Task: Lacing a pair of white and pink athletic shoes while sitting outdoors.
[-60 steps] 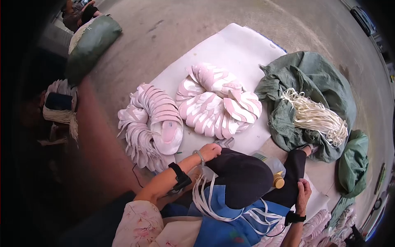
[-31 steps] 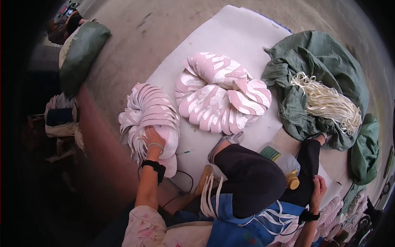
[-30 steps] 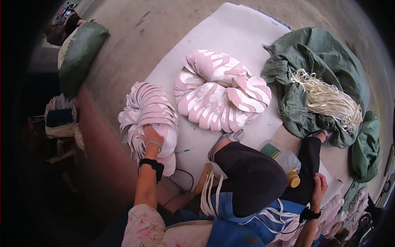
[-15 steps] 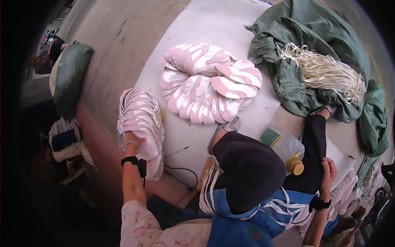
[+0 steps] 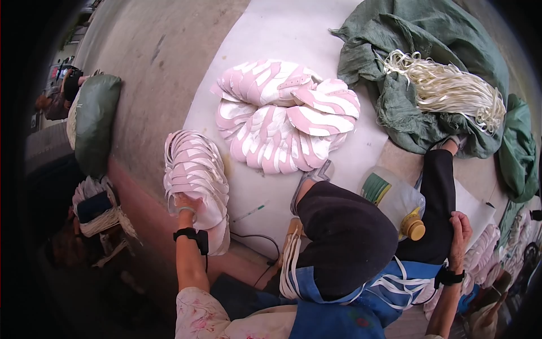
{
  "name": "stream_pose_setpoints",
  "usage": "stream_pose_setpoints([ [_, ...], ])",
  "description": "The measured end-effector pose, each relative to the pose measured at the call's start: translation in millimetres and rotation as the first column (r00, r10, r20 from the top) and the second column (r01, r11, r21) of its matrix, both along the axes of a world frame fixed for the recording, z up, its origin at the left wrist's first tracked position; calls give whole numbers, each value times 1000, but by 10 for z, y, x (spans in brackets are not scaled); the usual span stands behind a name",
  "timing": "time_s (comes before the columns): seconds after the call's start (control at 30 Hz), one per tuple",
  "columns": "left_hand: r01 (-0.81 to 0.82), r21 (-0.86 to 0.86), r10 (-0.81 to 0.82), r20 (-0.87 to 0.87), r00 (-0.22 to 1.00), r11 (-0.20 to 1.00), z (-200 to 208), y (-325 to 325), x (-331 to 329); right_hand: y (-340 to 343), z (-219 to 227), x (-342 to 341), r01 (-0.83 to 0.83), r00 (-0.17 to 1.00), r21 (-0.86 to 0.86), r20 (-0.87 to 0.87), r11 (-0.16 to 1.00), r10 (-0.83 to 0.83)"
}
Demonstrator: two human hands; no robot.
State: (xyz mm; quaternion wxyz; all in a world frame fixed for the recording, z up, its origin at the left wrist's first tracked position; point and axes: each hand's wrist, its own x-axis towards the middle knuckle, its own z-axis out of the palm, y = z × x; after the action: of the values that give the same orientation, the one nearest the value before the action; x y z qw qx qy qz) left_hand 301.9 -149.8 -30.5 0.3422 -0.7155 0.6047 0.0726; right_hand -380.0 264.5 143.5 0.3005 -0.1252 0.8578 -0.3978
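My left hand (image 5: 186,204) reaches into the near part of a long stack of pink and white shoe uppers (image 5: 195,158) on the left. Its fingers are mostly hidden among the overlapping pieces, so I cannot make out whether they grip one. My right hand (image 5: 461,227) rests against my dark trouser leg (image 5: 440,186), fingers stretched out, nothing in it. A larger ring-shaped heap of pink and white uppers (image 5: 265,138) lies ahead on a white sheet (image 5: 206,121). White laces (image 5: 395,285) are draped over my blue apron (image 5: 339,316).
A clear plastic jug (image 5: 395,198) with a yellow cap lies between my legs. Cream laces (image 5: 451,90) spill over a green sack (image 5: 429,28) at far right. Near the left stack are a pen (image 5: 248,213) and a black cable (image 5: 262,237). A filled green sack (image 5: 99,124) stands far left.
The whole view has shifted slightly. My left hand stays at the same part of the stack, and my right hand remains on my leg.
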Motion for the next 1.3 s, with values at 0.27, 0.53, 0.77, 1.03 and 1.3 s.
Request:
stream_pose_setpoints([
  [0.27, -3, 32, 2, 41, 999, 999, 6, -293, 537, -72, 46, -7, -14, 1000, -34, 3, 999, 14],
  [0.53, -221, 30, 219, 55, 974, 975, 225, 160, -1093, -118, 121, 102, -13, 999, -8, -47, 1000, 12],
  [0.77, 52, -57, -48, 65, 997, 997, 25, -136, 483, -139, 77, 80, -15, 1000, -29, 19, 999, 15],
  [1.03, -44, 73, 35, 118, 992, 996, -64, -59, -302, -57, 59, -19, -2, 1000, 13, -28, 1000, 3],
  [1.3, -191, 180, 173, 111, 979, 965, 283, 67, -909, -151, 105, 19, -51, 999, 58, -2, 997, 51],
])
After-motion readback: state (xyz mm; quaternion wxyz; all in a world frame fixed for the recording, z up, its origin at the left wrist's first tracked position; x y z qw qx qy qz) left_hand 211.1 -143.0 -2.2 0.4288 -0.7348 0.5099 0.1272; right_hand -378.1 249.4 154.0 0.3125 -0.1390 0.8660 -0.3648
